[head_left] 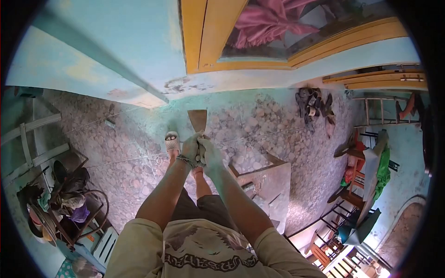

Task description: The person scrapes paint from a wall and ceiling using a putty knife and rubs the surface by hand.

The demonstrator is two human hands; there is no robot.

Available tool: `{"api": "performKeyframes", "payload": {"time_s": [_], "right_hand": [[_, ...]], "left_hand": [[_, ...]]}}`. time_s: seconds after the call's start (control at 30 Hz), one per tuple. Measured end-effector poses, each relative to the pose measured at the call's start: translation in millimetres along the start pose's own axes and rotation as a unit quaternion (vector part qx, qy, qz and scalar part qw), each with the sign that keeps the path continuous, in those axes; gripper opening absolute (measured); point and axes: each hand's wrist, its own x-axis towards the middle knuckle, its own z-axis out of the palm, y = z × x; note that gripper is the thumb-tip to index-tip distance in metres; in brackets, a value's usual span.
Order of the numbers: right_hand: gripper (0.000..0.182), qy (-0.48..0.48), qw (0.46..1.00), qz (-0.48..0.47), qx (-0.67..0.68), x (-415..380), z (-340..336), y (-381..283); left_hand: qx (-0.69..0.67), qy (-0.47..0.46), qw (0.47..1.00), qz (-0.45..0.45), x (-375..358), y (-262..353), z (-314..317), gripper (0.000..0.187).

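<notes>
My left hand [189,147], with a bracelet at its wrist, and my right hand [212,152] are pressed together in front of me. Both are closed around the handle of a scraper [198,120]. Its wide flat blade points away from me toward the foot of the wall. The handle is hidden by my fingers. Under my hands lies the stone-patterned floor [241,120], and a slipper [171,139] shows on one of my feet.
Ahead rises a pale blue wall [116,41] with worn paint and a yellow window frame [194,37]. Shoes [313,106] lie along it. To the right of my legs stands a low table-like piece [273,185]. A cluttered chair [95,217] is at left; wooden chairs [354,185] are at right.
</notes>
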Motion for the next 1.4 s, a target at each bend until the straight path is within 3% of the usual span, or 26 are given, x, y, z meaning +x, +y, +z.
{"api": "performKeyframes", "payload": {"time_s": [0.3, 0.4, 0.53, 0.63, 0.77, 0.93, 1.2, 1.4], "right_hand": [[0.014, 0.036, 0.999, 0.026, -0.02, 21.2, -29.7, 10.1], [0.013, 0.036, 0.999, 0.022, 0.003, 20.4, -28.5, 2.4], [0.013, 0.042, 0.999, 0.02, 0.0, 11.3, -17.2, -22.4], [0.014, 0.082, 0.996, 0.017, -0.011, 14.4, -12.0, -26.2], [0.013, 0.033, 0.999, 0.022, 0.029, 40.1, -24.9, -9.4], [0.017, 0.028, 0.999, 0.025, 0.015, 25.0, -15.1, -32.8], [0.019, 0.004, 0.998, -0.023, 0.064, 37.9, -10.0, -35.0], [0.025, 0.025, 0.997, 0.004, 0.069, 92.4, -14.9, -22.8]], "left_hand": [[-0.017, 0.011, 0.999, -0.038, 14.4, -28.3, -8.6, 0.034], [-0.016, -0.052, 0.996, -0.065, 19.7, -21.5, -8.4, 0.03], [-0.016, -0.059, 0.996, -0.063, 26.0, -13.4, 2.8, 0.031], [-0.029, 0.016, 0.999, -0.029, 31.9, -15.7, 12.6, 0.03], [-0.006, -0.096, 0.99, -0.108, 35.7, 3.5, -3.8, 0.029], [0.029, 0.027, 0.999, -0.008, 28.1, 2.5, 30.3, 0.029], [0.06, -0.022, 0.998, -0.025, 48.6, 17.0, 22.3, 0.027], [0.144, 0.02, 0.988, -0.06, 101.4, 24.1, -6.9, 0.029]]}}
